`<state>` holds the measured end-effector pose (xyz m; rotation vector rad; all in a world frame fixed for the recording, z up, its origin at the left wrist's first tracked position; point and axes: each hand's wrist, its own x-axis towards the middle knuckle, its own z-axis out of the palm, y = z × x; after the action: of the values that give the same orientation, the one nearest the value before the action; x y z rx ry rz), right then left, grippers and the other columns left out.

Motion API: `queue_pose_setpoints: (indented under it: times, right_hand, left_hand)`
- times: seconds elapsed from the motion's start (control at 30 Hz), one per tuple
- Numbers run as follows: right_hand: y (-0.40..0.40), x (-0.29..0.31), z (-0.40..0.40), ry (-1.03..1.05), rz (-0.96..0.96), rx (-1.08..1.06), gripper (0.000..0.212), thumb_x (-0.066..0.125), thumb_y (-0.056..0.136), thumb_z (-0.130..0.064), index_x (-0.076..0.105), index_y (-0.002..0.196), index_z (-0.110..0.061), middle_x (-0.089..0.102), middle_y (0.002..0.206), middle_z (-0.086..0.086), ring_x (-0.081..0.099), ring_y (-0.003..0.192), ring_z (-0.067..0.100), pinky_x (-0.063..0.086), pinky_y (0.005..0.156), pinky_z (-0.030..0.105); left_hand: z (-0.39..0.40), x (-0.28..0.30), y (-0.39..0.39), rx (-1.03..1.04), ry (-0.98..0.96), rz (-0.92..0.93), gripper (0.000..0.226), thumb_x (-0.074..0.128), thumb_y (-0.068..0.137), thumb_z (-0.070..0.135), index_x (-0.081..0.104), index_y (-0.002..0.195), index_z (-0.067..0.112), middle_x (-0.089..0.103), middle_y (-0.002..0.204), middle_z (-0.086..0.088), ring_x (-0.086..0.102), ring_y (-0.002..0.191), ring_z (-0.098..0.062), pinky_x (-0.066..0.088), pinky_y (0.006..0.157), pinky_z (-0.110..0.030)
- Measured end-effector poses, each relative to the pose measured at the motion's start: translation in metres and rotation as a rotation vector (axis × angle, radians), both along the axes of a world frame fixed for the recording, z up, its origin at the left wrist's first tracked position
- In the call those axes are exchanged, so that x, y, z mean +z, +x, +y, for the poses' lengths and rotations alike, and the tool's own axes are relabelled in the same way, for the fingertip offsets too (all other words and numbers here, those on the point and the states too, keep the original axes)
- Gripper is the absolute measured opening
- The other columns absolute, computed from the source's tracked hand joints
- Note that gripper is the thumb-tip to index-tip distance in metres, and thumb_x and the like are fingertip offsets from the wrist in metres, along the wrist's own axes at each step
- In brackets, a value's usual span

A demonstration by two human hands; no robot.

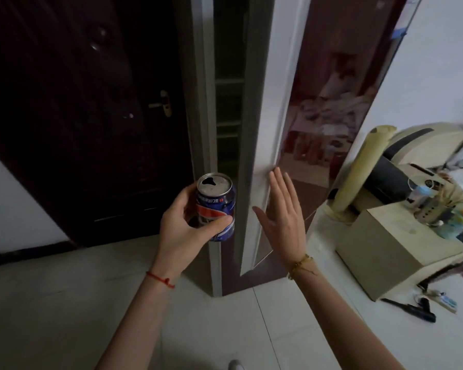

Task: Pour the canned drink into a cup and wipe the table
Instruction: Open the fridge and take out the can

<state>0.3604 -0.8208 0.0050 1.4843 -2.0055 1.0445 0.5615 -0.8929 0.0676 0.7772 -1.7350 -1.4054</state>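
A blue Pepsi can (217, 201) with its tab hole open is held upright in my left hand (183, 228), fingers wrapped round its side. My right hand (281, 214) is flat with fingers spread, its palm against the white edge of a cabinet door (267, 145) that stands ajar. Both hands are at waist height in front of the tall cabinet. No cup, cloth or table top shows in this view.
A dark entrance door (91, 116) fills the left. The cabinet's glossy brown panel (332, 102) reflects the room. At the right stand a beige box (385, 244) with clutter on it, a rolled mat (358, 166) and a sofa. Pale floor tiles (64, 303) lie below.
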Motion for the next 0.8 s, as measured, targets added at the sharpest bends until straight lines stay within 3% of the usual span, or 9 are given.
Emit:
queue_pose_setpoints:
  times: [0.23, 0.53, 0.8]
  right_hand:
    - [-0.029, -0.001, -0.059, 0.025, -0.04, 0.138, 0.062, 0.054, 0.097, -0.023, 0.024, 0.15, -0.008, 0.021, 0.159, 0.002, 0.013, 0.149, 0.02, 0.025, 0.119, 0.04]
    - [-0.056, 0.003, -0.124, 0.101, -0.073, 0.285, 0.059, 0.049, 0.097, -0.019, 0.024, 0.15, -0.012, 0.021, 0.159, 0.002, 0.011, 0.149, 0.015, 0.026, 0.117, 0.045]
    - [-0.061, 0.01, -0.164, 0.141, -0.184, 0.286, 0.052, 0.039, 0.101, -0.023, 0.023, 0.151, -0.019, 0.018, 0.16, -0.005, 0.007, 0.149, 0.01, 0.017, 0.12, 0.042]
  left_hand:
    - [-0.026, -0.007, -0.021, 0.119, 0.016, 0.062, 0.07, 0.084, 0.066, -0.002, 0.057, 0.118, 0.036, 0.068, 0.118, 0.013, 0.063, 0.112, -0.001, 0.05, 0.085, -0.012]
    - [-0.055, -0.012, -0.046, 0.246, 0.003, 0.076, 0.07, 0.084, 0.065, -0.005, 0.058, 0.116, 0.036, 0.068, 0.116, 0.013, 0.063, 0.111, -0.001, 0.049, 0.085, -0.011]
    - [-0.076, -0.009, -0.049, 0.286, -0.013, 0.042, 0.071, 0.084, 0.066, -0.006, 0.055, 0.114, 0.038, 0.065, 0.114, 0.016, 0.062, 0.106, 0.007, 0.047, 0.082, -0.007]
